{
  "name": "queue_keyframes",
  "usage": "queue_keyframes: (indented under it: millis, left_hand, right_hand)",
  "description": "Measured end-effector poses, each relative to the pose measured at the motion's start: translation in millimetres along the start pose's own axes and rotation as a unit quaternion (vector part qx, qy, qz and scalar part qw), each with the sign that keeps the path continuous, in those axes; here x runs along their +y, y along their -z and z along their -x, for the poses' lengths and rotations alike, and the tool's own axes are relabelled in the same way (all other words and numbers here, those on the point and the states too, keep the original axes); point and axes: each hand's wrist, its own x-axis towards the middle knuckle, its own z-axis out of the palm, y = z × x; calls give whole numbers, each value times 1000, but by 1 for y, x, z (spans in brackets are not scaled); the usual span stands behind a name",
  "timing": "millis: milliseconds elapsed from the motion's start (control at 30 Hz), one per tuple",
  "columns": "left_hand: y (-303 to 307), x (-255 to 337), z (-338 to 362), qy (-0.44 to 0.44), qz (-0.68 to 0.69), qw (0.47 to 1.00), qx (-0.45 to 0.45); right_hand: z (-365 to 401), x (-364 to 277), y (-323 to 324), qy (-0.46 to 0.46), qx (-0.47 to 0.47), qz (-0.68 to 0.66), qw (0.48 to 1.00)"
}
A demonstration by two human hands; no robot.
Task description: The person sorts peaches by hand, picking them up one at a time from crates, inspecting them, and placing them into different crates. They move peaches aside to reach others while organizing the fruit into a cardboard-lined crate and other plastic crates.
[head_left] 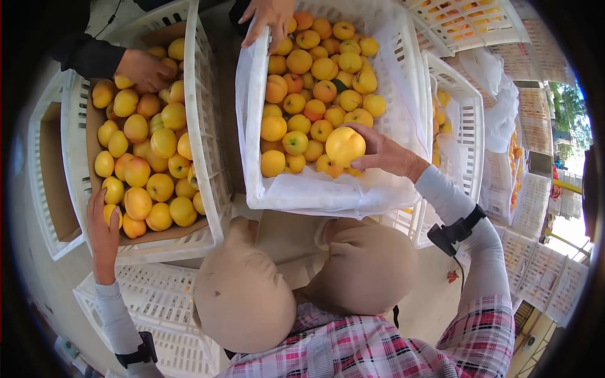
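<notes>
My right hand (383, 153) is closed around a large yellow peach (345, 147), raised over the near side of the right-hand crate (254, 126). Under it lie many yellow and orange-blushed peaches (299, 62), with a white plastic liner (328, 195) along the crate's near edge. At the near left corner of the left-hand crate (205, 107), my left hand (104, 225) has its fingers and thumb around a yellow peach (113, 215), partly hidden by the hand. More yellow peaches (137, 170) fill that crate, which has a brown cardboard lining (96, 148).
Another person's hand (146, 70) reaches into the left crate from the far side; a second hand (270, 19) rests on the right crate's far corner. White crates (457, 107) stand to the right, and another crate (157, 315) lies below left. My knees (246, 296) are close to both crates.
</notes>
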Motion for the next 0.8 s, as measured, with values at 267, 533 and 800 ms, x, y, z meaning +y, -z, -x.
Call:
queue_keyframes:
  millis: [267,533,800]
  left_hand:
    - [29,154,-28,-23,300,953,43]
    - [-4,163,-30,-89,349,933,-5]
    - [-18,172,-32,-85,357,930,-3]
  right_hand:
    - [1,-80,-46,284,77,327,898]
    - [99,-34,18,189,377,264,867]
    - [205,97,74,-136,336,441,821]
